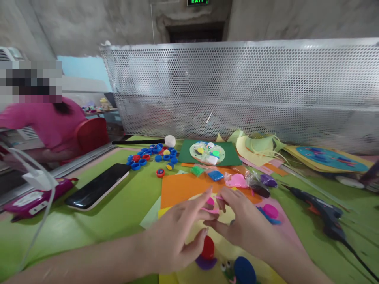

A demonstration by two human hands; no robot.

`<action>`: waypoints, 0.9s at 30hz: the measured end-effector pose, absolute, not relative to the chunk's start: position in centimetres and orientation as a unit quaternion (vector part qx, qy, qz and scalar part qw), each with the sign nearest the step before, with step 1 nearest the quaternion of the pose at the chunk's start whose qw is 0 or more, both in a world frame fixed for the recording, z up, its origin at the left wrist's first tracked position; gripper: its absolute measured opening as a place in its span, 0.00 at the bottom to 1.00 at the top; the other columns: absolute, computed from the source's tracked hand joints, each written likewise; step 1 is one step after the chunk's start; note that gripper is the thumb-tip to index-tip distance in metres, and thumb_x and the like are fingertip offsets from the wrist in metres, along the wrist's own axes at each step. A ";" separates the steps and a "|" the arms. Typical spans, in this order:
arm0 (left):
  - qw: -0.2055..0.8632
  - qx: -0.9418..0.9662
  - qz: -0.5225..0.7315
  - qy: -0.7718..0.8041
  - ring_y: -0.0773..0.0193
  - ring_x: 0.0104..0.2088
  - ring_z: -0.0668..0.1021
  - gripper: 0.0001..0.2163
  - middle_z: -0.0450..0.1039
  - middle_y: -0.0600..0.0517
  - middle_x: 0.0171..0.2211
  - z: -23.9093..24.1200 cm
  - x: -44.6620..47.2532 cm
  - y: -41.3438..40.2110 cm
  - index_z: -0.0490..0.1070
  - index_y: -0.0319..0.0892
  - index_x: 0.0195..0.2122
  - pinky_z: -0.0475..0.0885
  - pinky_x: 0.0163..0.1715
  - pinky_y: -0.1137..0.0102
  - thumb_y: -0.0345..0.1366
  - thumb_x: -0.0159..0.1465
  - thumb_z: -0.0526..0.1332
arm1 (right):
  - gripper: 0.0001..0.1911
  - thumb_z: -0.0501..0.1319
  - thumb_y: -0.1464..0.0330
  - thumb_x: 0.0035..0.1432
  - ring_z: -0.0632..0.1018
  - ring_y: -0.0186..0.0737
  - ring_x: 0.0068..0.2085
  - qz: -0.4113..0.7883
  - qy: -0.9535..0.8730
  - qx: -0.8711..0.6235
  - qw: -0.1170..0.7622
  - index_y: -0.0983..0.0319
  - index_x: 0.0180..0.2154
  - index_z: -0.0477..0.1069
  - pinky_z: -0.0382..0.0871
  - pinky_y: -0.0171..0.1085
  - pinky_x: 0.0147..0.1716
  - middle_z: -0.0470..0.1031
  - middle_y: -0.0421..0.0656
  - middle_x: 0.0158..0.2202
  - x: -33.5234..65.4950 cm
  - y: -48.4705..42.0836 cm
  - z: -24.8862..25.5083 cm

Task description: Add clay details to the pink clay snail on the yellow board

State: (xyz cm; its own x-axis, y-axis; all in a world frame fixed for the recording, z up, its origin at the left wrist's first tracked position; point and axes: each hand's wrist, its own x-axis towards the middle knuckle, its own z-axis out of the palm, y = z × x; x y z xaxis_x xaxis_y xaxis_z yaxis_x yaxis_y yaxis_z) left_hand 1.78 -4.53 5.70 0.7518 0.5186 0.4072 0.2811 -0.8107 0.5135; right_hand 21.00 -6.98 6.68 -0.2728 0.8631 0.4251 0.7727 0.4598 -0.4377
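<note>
Two hands meet low in the middle of the head view, which is all I have to go on. My right hand (245, 225) has thumb and forefinger pinched shut on a thin pink strip (212, 211), held just above the yellow sheet (227, 246). My left hand (174, 236) is loose and unclenched. Its thumb stands apart and its outstretched fingers (207, 195) touch the strip's other end without gripping it, as far as I can tell.

Just below the hands a red dome (208, 247) sits on a purple piece (205, 263). A blue ball (244, 270) lies to its right, with a small green figure (227, 269) between them. A magenta disc (270, 211) lies just right of my right hand.

Beyond the hands is an orange sheet (180, 187), with clay packets (236, 180) along its far edge. Behind them is a green card (233, 157) that carries a round plate (207, 153). Bottle caps (151, 154) are scattered to the card's left, and a phone (97, 186) lies face up on the green worktop (124, 213). A glue gun (322, 211) lies well to the right.

A mesh screen (237, 86) closes off the far side. At far left another person in a pink top (44, 122) sits apart from my hands.
</note>
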 end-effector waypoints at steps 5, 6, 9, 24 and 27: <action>0.129 0.942 0.271 0.151 0.57 0.50 0.73 0.39 0.72 0.45 0.49 5.7 2.2 -4.8 0.26 0.48 0.64 0.70 0.49 0.62 0.26 0.60 0.53 | 0.15 0.66 0.79 0.42 0.67 0.36 0.27 0.078 -0.805 -0.505 0.303 0.62 0.26 0.60 0.61 0.34 0.28 0.66 0.36 0.26 20.5 -7.0 6.5; 0.125 0.939 0.280 0.158 0.58 0.50 0.74 0.39 0.73 0.46 0.49 5.8 2.1 -4.8 0.26 0.49 0.64 0.70 0.49 0.62 0.26 0.60 0.53 | 0.15 0.65 0.80 0.43 0.67 0.36 0.27 0.074 -0.802 -0.508 0.305 0.62 0.26 0.59 0.61 0.34 0.27 0.65 0.36 0.26 20.7 -7.0 6.5; 0.114 0.924 0.308 0.194 0.59 0.49 0.75 0.38 0.75 0.52 0.47 6.0 1.8 -4.6 0.27 0.52 0.64 0.69 0.50 0.63 0.29 0.62 0.55 | 0.16 0.63 0.80 0.43 0.65 0.35 0.25 0.063 -0.797 -0.515 0.308 0.62 0.26 0.57 0.58 0.32 0.24 0.62 0.35 0.25 21.4 -6.8 6.5; 0.375 0.814 0.300 0.327 0.57 0.49 0.76 0.32 0.80 0.51 0.38 6.0 1.8 -4.1 0.49 0.47 0.62 0.69 0.52 0.58 0.41 0.60 0.62 | 0.20 0.70 0.76 0.41 0.67 0.40 0.28 0.020 -0.798 -0.509 0.322 0.62 0.26 0.58 0.58 0.35 0.27 0.65 0.39 0.28 21.5 -6.6 5.9; 0.378 0.796 0.327 0.341 0.56 0.47 0.77 0.32 0.80 0.52 0.33 6.2 1.9 -4.0 0.53 0.47 0.61 0.69 0.52 0.58 0.43 0.57 0.64 | 0.21 0.70 0.78 0.40 0.66 0.41 0.28 0.018 -0.797 -0.503 0.334 0.61 0.27 0.57 0.56 0.34 0.27 0.65 0.39 0.27 21.6 -6.5 5.7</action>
